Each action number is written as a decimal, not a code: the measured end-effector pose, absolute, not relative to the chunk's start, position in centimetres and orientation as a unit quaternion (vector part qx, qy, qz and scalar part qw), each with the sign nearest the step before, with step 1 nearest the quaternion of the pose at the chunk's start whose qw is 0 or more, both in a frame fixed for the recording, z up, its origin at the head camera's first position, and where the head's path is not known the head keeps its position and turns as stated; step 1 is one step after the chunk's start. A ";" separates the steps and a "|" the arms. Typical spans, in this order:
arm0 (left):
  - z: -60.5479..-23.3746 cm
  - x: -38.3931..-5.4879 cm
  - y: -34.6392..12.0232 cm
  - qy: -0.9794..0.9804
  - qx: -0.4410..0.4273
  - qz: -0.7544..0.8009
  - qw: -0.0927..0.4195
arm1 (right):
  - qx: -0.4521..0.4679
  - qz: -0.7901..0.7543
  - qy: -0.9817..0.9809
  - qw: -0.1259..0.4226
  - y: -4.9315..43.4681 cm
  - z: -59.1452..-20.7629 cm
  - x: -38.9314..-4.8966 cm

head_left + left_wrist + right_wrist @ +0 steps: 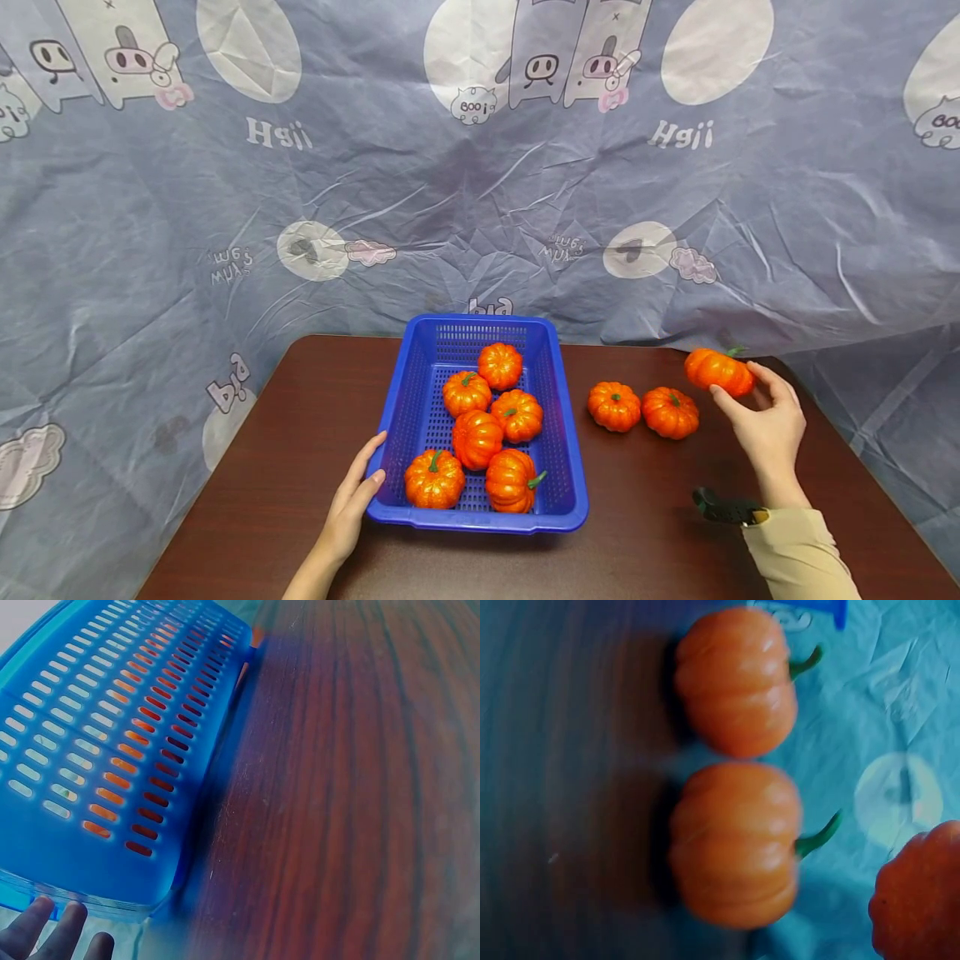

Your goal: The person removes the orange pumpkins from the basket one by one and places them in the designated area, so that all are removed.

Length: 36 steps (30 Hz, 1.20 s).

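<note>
My right hand (772, 425) pinches a small orange pumpkin (717, 372) between thumb and fingers, above the table's far right part. That pumpkin tilts, its green stem towards the back; part of it (922, 900) shows in the right wrist view. Two more pumpkins stand on the table left of this hand, one nearer (671, 412) and one closer to the basket (614, 407). A blue plastic basket (572, 467) stands at the centre with several pumpkins inside. My left hand (348, 504) rests straight fingers and thumb on its near left rim; fingertips touch the rim in the left wrist view.
The brown wooden table (300, 433) extends to both sides of the basket. A grey-blue printed curtain (450, 192) hangs right behind its back edge. A black strap (723, 507) sits at the right wrist, by a beige sleeve (798, 554).
</note>
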<state>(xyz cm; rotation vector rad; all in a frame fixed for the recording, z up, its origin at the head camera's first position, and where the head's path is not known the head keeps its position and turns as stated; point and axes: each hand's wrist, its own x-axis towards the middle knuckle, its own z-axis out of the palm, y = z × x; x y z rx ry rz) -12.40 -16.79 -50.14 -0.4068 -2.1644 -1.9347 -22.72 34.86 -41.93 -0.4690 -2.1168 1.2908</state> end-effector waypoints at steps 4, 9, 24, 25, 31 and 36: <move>-50.1 -12.3 -16.8 -0.734 -0.137 -0.657 0.105 | -0.212 0.488 -0.796 0.289 36.2 -43.2 -22.7; -50.0 -12.3 -16.7 -0.734 -0.137 -0.657 0.105 | -0.235 0.490 -0.791 0.281 37.5 -45.1 -22.8; -50.0 -12.3 -16.7 -0.734 -0.138 -0.657 0.103 | -0.248 0.466 -0.811 0.251 38.9 -49.6 -22.9; -50.0 -12.3 -16.7 -0.734 -0.136 -0.657 0.103 | -0.245 0.467 -0.813 0.248 38.8 -49.6 -22.9; -50.0 -12.3 -16.7 -0.734 -0.131 -0.658 0.103 | -0.226 0.452 -0.834 0.220 38.9 -49.7 -22.9; -49.9 -12.3 -16.7 -0.735 -0.128 -0.659 0.101 | -0.237 0.447 -0.838 0.204 39.0 -49.9 -22.6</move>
